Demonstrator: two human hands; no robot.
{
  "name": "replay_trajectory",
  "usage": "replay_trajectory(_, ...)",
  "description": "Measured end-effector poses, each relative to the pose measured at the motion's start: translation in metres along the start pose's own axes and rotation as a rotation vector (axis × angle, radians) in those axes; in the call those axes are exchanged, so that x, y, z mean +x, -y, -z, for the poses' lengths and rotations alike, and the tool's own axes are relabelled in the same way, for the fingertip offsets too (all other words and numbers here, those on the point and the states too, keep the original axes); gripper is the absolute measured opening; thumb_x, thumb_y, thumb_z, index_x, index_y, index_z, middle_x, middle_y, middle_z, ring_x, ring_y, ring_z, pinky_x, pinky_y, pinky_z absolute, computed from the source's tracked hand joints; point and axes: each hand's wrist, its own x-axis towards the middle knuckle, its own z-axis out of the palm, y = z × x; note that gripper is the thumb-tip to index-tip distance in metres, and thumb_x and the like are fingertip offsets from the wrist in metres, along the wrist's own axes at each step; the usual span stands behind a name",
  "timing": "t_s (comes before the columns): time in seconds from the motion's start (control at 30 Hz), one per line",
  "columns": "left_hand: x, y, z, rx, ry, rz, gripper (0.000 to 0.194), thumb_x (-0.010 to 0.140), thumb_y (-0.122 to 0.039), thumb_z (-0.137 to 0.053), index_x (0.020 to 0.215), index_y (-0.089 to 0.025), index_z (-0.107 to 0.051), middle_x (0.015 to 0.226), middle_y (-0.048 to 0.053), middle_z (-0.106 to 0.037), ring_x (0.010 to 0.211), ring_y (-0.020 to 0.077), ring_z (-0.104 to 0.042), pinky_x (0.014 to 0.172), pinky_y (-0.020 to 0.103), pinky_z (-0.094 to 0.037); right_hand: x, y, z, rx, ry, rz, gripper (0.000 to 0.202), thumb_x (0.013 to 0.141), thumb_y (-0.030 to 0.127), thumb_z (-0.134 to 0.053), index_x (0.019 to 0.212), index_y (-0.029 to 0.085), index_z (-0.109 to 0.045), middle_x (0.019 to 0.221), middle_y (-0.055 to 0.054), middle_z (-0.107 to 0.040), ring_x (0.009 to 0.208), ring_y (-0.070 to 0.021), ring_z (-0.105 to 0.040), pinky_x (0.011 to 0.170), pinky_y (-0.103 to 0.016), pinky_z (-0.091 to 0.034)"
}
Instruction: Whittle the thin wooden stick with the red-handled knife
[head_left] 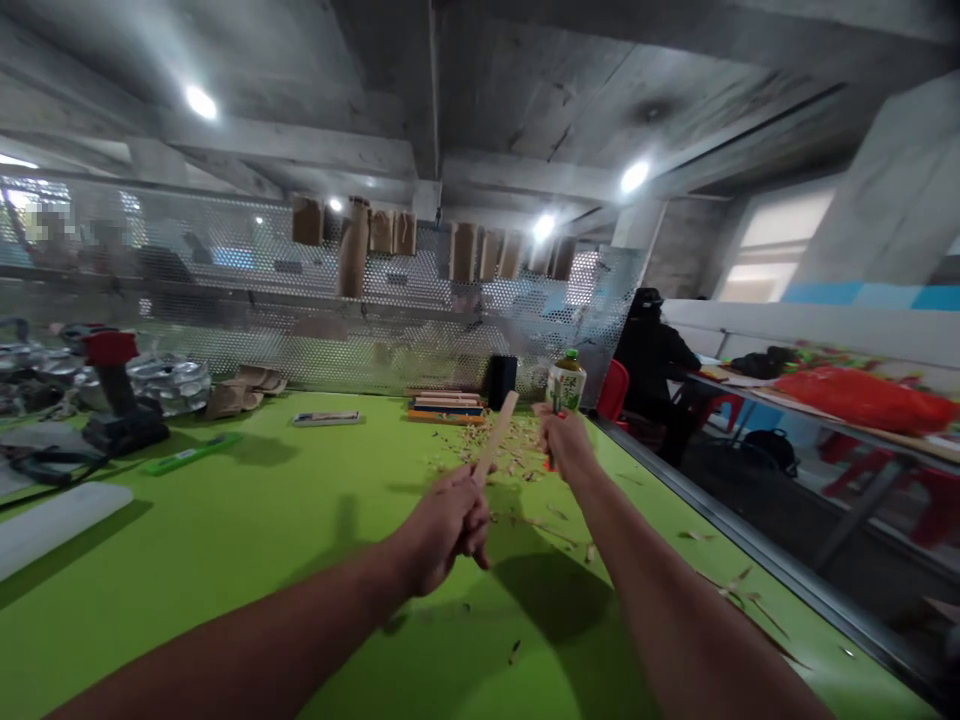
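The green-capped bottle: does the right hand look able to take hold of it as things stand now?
Probably not without freeing its fingers: the right hand grips a small tool. Otherwise, the way looks free, as nothing else appears between it and the green-capped bottle.

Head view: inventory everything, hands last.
Table: 1, green, foreground
Wooden strip: 1, tan, centre
Small tool: 1, grey-red, centre
Shavings: many, tan, table
Bottle: 1, green-capped, back right
Block: 1, black, back
Stacked sticks: several, mixed, back
Power tool: 1, red-black, left
Flat object: 1, green, left
Cylinder: 1, white, left
Mesh panel: 1, grey, behind
Hangings: several, brown, panel
Co-worker: 1, black-clothed, right
Left hand: 1, bare, on strip
Right hand: 1, bare, on tool
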Motion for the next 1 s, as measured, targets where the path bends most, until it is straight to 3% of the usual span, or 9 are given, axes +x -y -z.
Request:
replay_trajectory(0.07,0.009,0.000,0.011,0.007,-0.042,0.001,0.031,0.092,-0.036,-0.041,0.118,-0.020,-0.044,0.059,-0.009,-0.037,0.042,0.0065,-0.033,0.044,0.022,-0.045,-0.015,0.010,-0.014,0.322,0.183,-0.026,0.040,0.078,0.054,-0.055,0.097,0.018,-0.060,0.047,0.009,-0.043,0.035,-0.0085,-0.034,0.037,-0.021,-0.028)
replay_trajectory(0.17,0.017,0.004,0.017,0.113,-0.070,0.027,0.025,0.087,-0.035,-0.047,0.106,-0.019,-0.048,0.059,-0.008,-0.042,0.041,0.0060,-0.036,0.045,0.021,-0.043,-0.037,0.023,-0.032,0.535,0.433,-0.074,0.047,0.073,0.061,-0.060,0.094,0.019,-0.059,0.047,0.009,-0.045,0.034,-0.0068,-0.034,0.034,-0.019,-0.026)
replay_trajectory(0.37,0.019,0.004,0.017,0.154,-0.006,0.045,0.018,0.080,-0.033,-0.053,0.089,-0.018,-0.048,0.070,-0.001,-0.057,0.046,0.0085,-0.050,0.044,0.023,-0.047,-0.057,0.031,-0.048,0.612,0.550,-0.141,0.040,0.069,0.056,-0.067,0.080,0.019,-0.057,0.045,0.010,-0.042,0.034,-0.0062,-0.033,0.034,-0.019,-0.030)
replay_trajectory(0.47,0.017,-0.004,0.017,0.103,-0.005,0.030,0.016,0.082,-0.034,-0.051,0.085,-0.019,-0.045,0.066,-0.005,-0.051,0.038,0.0043,-0.038,0.034,0.017,-0.036,-0.058,0.029,-0.051,0.582,0.562,-0.124,0.044,0.073,0.061,-0.061,0.086,0.019,-0.058,0.049,0.010,-0.042,0.037,-0.0063,-0.033,0.037,-0.019,-0.032)
replay_trajectory(0.6,0.020,-0.012,0.023,0.060,-0.112,-0.011,0.012,0.083,-0.028,-0.047,0.093,-0.021,-0.045,0.063,-0.008,-0.045,0.035,0.0032,-0.030,0.032,0.015,-0.027,-0.054,0.025,-0.050,0.137,0.397,0.064,0.048,0.083,0.063,-0.044,0.074,0.018,-0.058,0.049,0.004,-0.045,0.042,-0.0100,-0.039,0.043,-0.022,-0.031)
replay_trajectory(0.7,0.024,-0.013,0.030,0.062,-0.173,-0.056,0.013,0.082,-0.025,-0.049,0.094,-0.020,-0.044,0.063,-0.009,-0.044,0.036,0.0028,-0.030,0.033,0.015,-0.028,-0.057,0.026,-0.050,-0.419,0.282,0.295,0.031,0.087,0.044,-0.047,0.079,0.019,-0.063,0.064,-0.002,-0.060,0.059,-0.0135,-0.052,0.054,-0.023,-0.033)
replay_trajectory(0.77,0.027,-0.013,0.033,0.079,-0.193,-0.071,0.013,0.082,-0.025,-0.049,0.093,-0.020,-0.044,0.061,-0.009,-0.043,0.035,0.0028,-0.030,0.033,0.016,-0.028,-0.063,0.030,-0.051,-0.696,0.282,0.383,0.023,0.087,0.032,-0.046,0.091,0.021,-0.066,0.078,-0.004,-0.067,0.070,-0.0155,-0.057,0.060,-0.023,-0.033)
replay_trajectory(0.87,0.028,-0.013,0.035,0.084,-0.199,-0.088,0.012,0.081,-0.025,-0.049,0.091,-0.020,-0.043,0.060,-0.009,-0.042,0.035,0.0031,-0.030,0.033,0.016,-0.027,-0.074,0.039,-0.054,-0.916,0.317,0.453,0.025,0.089,0.024,-0.042,0.094,0.023,-0.066,0.085,-0.006,-0.069,0.074,-0.0164,-0.060,0.062,-0.024,-0.032)
replay_trajectory(1.0,0.029,-0.012,0.032,0.112,-0.244,-0.104,0.009,0.079,-0.023,-0.048,0.084,-0.021,-0.041,0.059,-0.010,-0.041,0.033,0.0027,-0.028,0.032,0.016,-0.024,-0.078,0.045,-0.057,-1.025,0.332,0.502,0.026,0.092,0.025,-0.039,0.093,0.022,-0.064,0.087,-0.006,-0.070,0.075,-0.0161,-0.061,0.063,-0.025,-0.032)
